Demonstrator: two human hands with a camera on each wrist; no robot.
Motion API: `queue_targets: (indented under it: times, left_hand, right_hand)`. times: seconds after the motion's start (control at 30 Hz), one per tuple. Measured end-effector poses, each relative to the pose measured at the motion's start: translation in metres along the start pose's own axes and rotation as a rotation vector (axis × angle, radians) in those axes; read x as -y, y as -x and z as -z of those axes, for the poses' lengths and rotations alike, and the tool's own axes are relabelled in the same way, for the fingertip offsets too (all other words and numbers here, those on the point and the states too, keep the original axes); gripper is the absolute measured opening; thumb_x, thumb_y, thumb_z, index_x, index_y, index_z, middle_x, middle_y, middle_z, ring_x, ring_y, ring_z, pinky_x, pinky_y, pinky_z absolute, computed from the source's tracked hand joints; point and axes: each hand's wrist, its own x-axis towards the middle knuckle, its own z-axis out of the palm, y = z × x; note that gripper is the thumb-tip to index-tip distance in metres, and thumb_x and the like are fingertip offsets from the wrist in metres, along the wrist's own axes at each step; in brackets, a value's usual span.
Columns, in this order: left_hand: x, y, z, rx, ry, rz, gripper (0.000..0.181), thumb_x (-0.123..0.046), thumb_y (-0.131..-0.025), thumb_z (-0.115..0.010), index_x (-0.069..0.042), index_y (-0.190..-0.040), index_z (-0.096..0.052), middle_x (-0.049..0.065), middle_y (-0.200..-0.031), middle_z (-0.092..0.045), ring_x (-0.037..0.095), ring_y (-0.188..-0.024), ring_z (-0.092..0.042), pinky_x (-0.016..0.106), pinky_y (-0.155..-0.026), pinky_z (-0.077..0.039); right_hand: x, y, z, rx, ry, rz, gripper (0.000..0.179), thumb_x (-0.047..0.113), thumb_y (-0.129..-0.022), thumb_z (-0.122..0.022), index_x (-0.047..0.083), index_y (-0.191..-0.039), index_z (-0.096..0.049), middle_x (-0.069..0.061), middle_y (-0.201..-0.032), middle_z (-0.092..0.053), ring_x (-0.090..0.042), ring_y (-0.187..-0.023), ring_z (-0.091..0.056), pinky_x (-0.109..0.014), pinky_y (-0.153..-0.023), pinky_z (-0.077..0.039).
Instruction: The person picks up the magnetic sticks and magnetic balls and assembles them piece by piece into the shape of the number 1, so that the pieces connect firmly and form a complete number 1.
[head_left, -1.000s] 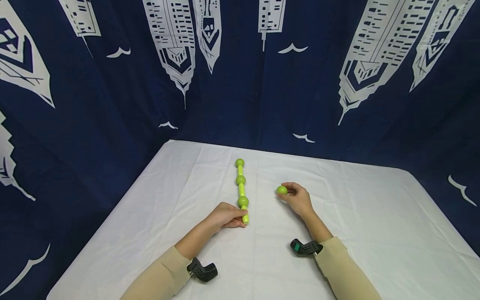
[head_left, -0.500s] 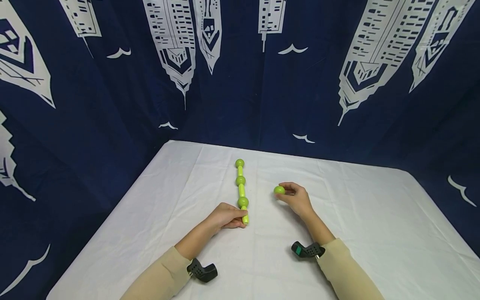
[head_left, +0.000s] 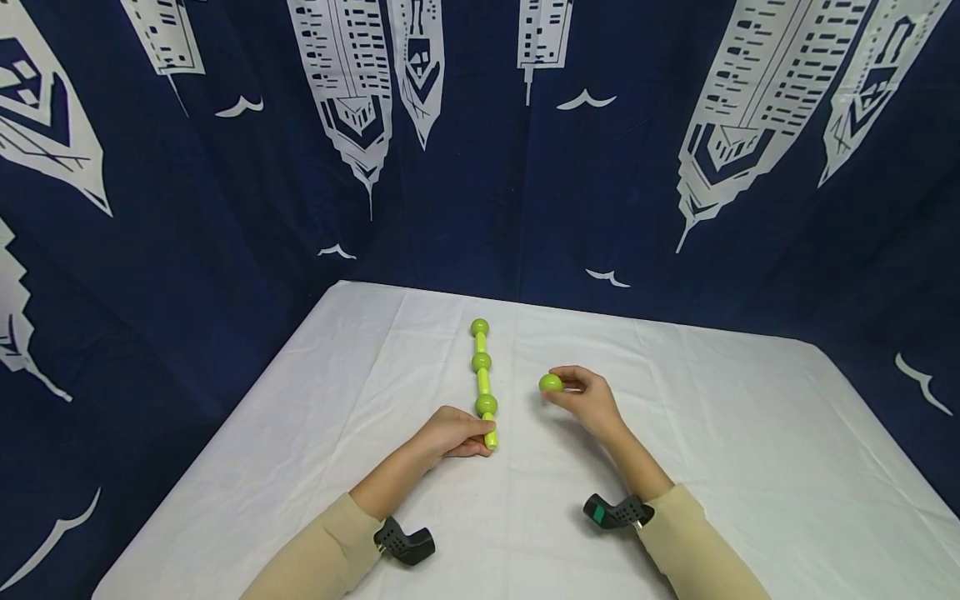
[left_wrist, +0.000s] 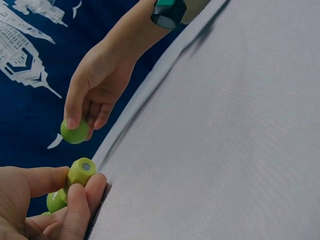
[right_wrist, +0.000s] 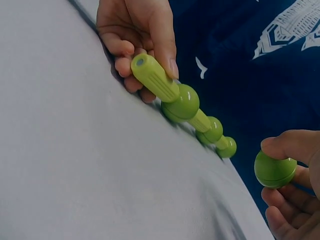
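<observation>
A chain of green balls and lighter yellow-green rods [head_left: 483, 382] runs away from me along the middle of the table. My left hand [head_left: 451, 432] pinches the rod at its near end between thumb and fingers. The free end of that rod [left_wrist: 82, 171] faces the left wrist camera and shows a small grey disc at its centre. To the right of the chain, my right hand [head_left: 592, 403] holds a single green ball [right_wrist: 274, 169] by thumb and fingertips. A gap separates this ball from the chain.
A white cloth [head_left: 720, 417] covers the table. Behind it hangs a dark blue curtain [head_left: 465, 217] printed with white buildings and birds. Black wrist cameras, such as the left one [head_left: 406, 542], stick out beside both sleeves.
My right hand has shifted a little to the left with the ball, closer to the chain. The left hand and the chain stay in place.
</observation>
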Motion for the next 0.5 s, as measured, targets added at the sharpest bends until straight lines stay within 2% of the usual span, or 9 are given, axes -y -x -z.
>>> queue_targets:
  times: [0.5]
  left_hand:
    - [0.0,0.0,-0.001,-0.005,-0.01,-0.001,0.024,-0.015,-0.092,-0.068,0.009,-0.094,-0.069,0.006,-0.068,-0.068,0.009,-0.061,-0.067,0.015,-0.057,-0.056]
  right_hand:
    - [0.012,0.014,-0.011,0.03,-0.012,0.042,0.041,0.011,-0.081,-0.08,-0.003,-0.116,-0.065,-0.014,-0.11,-0.065,-0.025,-0.096,-0.061,-0.021,-0.076,-0.053]
